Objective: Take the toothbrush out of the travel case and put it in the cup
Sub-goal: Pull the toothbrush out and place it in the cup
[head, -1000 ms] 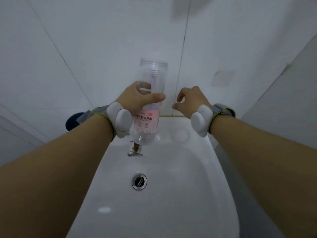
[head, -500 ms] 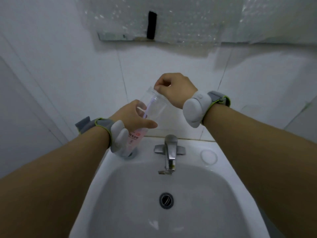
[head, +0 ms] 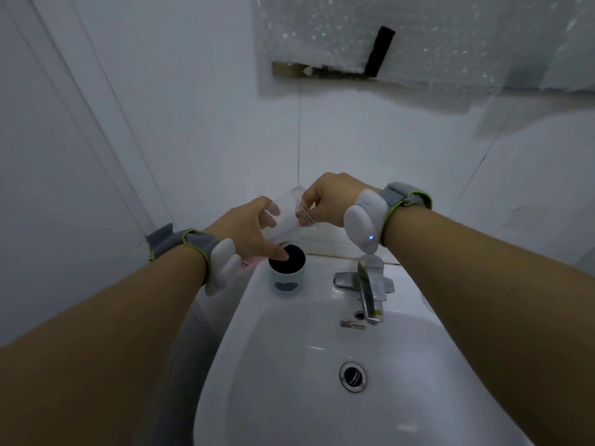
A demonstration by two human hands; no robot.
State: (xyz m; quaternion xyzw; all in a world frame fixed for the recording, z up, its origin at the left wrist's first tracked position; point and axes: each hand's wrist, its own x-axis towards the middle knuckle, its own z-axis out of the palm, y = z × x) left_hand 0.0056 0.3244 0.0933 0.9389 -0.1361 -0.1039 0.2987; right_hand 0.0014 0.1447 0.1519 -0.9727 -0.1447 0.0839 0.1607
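My left hand (head: 248,230) grips a clear plastic travel case (head: 287,220), tilted with its open mouth up and to the right, just above a pale blue cup (head: 286,283). The cup stands on the sink's back left corner and its inside looks dark. My right hand (head: 331,201) is at the case's mouth, fingertips pinched on the tip of the toothbrush (head: 298,212). The rest of the toothbrush is hard to make out through the plastic. The pink-labelled lower end of the case is mostly hidden behind my left wrist.
A white sink (head: 257,304) fills the lower middle, with a chrome faucet (head: 370,284) at the back centre and a drain (head: 353,376) in the bowl. A small metal piece (head: 352,324) lies under the spout. Tiled walls close in on the left and behind.
My view has shifted, bringing the cup into sight. The case has come down and tilted over the cup. My right hand has moved from beside the case to its mouth and pinched there.
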